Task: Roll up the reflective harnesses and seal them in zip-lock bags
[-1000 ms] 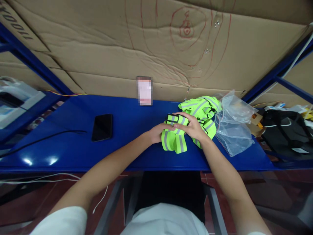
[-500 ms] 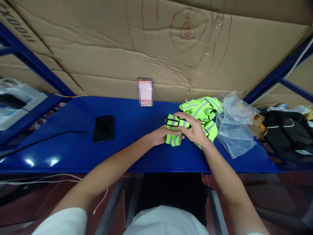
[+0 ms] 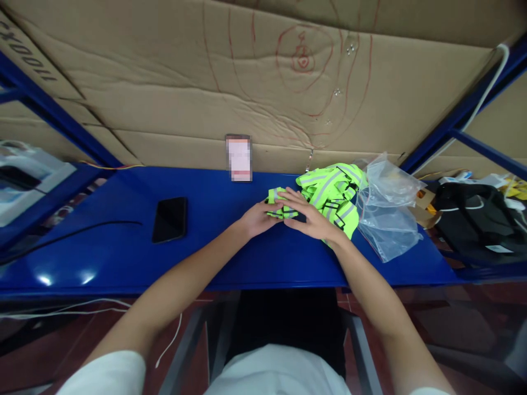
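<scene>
A small folded neon-yellow reflective vest, with silver stripes and black edging, is between my two hands above the blue table. My left hand grips its left side, with the fingers partly hidden. Over its top and right side curl the fingers of my right hand, the thumb below. Just beyond my right hand lies a loose heap of the same neon-yellow reflective vests, crumpled on the table.
Clear plastic bags lie right of the heap. A black phone rests on the blue table at left, and another phone leans against the cardboard wall. A black bag stands at far right.
The strip that hung below the bundle is now folded in, so the bundle looks more compact. My right hand has come further over its top. The view has shifted slightly.
</scene>
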`<control>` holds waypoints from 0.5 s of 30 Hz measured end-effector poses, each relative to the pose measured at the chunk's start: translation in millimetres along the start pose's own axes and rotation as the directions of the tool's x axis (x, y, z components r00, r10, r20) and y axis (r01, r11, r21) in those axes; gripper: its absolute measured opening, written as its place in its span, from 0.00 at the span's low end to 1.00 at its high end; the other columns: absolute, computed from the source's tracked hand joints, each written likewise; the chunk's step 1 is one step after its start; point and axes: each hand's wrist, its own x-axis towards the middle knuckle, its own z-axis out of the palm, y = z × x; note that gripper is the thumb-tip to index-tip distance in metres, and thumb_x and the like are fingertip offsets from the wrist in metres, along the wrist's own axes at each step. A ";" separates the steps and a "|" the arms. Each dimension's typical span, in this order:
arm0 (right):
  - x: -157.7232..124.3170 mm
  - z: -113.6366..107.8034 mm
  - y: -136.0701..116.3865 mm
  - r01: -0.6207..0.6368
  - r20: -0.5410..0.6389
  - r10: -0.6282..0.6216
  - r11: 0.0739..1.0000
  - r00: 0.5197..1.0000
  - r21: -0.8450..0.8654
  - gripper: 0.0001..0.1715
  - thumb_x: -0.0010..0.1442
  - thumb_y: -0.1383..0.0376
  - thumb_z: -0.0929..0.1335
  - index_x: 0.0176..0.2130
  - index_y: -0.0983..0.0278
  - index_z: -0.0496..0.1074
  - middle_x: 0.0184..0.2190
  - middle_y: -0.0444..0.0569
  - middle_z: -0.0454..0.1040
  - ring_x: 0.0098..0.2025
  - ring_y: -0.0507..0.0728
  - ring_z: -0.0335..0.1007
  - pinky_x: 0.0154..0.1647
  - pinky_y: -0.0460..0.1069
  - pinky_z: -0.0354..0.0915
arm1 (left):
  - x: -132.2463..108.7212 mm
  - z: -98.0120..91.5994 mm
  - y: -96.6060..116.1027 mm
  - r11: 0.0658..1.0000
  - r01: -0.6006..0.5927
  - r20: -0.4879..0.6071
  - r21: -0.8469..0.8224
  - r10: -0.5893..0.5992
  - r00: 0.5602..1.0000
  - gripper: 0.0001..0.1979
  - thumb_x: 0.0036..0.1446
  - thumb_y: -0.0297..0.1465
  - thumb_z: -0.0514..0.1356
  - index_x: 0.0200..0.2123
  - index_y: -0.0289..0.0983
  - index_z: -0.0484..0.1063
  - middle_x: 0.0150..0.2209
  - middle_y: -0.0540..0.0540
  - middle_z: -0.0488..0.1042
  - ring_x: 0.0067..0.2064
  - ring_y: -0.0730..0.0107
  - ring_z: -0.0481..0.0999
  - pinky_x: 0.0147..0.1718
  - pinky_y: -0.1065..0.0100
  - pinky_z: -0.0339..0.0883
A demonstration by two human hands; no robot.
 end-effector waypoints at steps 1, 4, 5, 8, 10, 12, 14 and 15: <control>0.9 0.8 0.2 -0.024 -0.003 0.024 0.998 1.000 0.052 0.27 0.70 0.54 0.67 0.66 0.51 0.67 0.71 0.48 0.62 0.77 0.62 0.46 0.78 0.67 0.39 | 0.4 0.3 1.0 1.000 -0.008 -0.013 0.016 0.008 1.000 0.17 0.47 0.22 0.71 0.42 0.34 0.80 0.40 0.44 0.83 0.44 0.61 0.82 0.45 0.63 0.74; 3.4 5.0 3.4 -0.100 -0.181 0.133 0.978 0.974 0.182 0.25 0.71 0.52 0.65 0.64 0.53 0.70 0.67 0.49 0.68 0.74 0.59 0.55 0.77 0.63 0.46 | -0.5 4.6 1.5 0.998 -0.026 -0.048 0.065 0.029 0.998 0.21 0.42 0.18 0.70 0.42 0.35 0.80 0.39 0.46 0.83 0.42 0.64 0.82 0.47 0.64 0.73; 4.1 6.7 4.9 -0.123 -0.260 0.175 0.971 0.950 0.205 0.27 0.70 0.51 0.66 0.64 0.54 0.69 0.67 0.50 0.68 0.73 0.59 0.58 0.76 0.61 0.49 | -1.3 6.6 0.8 0.996 -0.029 -0.057 0.081 0.034 0.998 0.22 0.40 0.17 0.70 0.41 0.36 0.80 0.38 0.47 0.83 0.41 0.64 0.82 0.47 0.65 0.73; 4.4 10.2 6.2 -0.181 -0.353 0.250 0.959 0.901 0.218 0.40 0.64 0.47 0.70 0.69 0.57 0.62 0.70 0.55 0.62 0.71 0.61 0.61 0.72 0.59 0.58 | -4.0 11.6 -2.6 0.990 -0.020 -0.062 0.138 0.028 0.998 0.26 0.34 0.14 0.71 0.40 0.37 0.79 0.36 0.50 0.82 0.40 0.65 0.81 0.44 0.67 0.73; 3.3 9.3 2.9 -0.175 -0.341 0.221 0.972 0.914 0.159 0.45 0.64 0.46 0.70 0.72 0.56 0.55 0.73 0.55 0.57 0.70 0.63 0.61 0.71 0.60 0.60 | -4.9 12.6 -4.9 0.985 -0.006 -0.058 0.175 0.016 0.998 0.28 0.33 0.14 0.72 0.41 0.37 0.79 0.37 0.49 0.82 0.40 0.64 0.81 0.42 0.67 0.72; 1.6 6.0 -2.1 -0.134 -0.321 0.128 0.991 0.938 0.004 0.43 0.67 0.48 0.68 0.73 0.54 0.52 0.75 0.53 0.52 0.73 0.64 0.56 0.72 0.62 0.56 | -5.0 12.3 -6.3 0.979 0.003 -0.059 0.206 0.010 0.998 0.29 0.33 0.15 0.72 0.43 0.37 0.77 0.37 0.49 0.82 0.39 0.64 0.81 0.41 0.66 0.72; 0.1 2.6 -5.8 -0.086 -0.257 0.038 0.980 0.966 -0.180 0.36 0.71 0.51 0.64 0.72 0.52 0.55 0.74 0.50 0.54 0.75 0.64 0.52 0.74 0.64 0.52 | -4.9 11.8 -6.5 0.974 0.005 -0.061 0.228 0.009 0.998 0.30 0.33 0.15 0.71 0.44 0.36 0.76 0.37 0.49 0.81 0.39 0.64 0.80 0.42 0.65 0.71; -0.4 1.7 -6.6 -0.075 -0.213 0.022 0.966 0.977 -0.247 0.33 0.72 0.52 0.62 0.71 0.53 0.57 0.73 0.50 0.58 0.74 0.65 0.54 0.73 0.65 0.52 | -5.0 11.7 -6.3 0.971 0.005 -0.061 0.238 0.010 0.998 0.31 0.32 0.15 0.71 0.45 0.36 0.75 0.38 0.49 0.80 0.40 0.64 0.80 0.42 0.65 0.71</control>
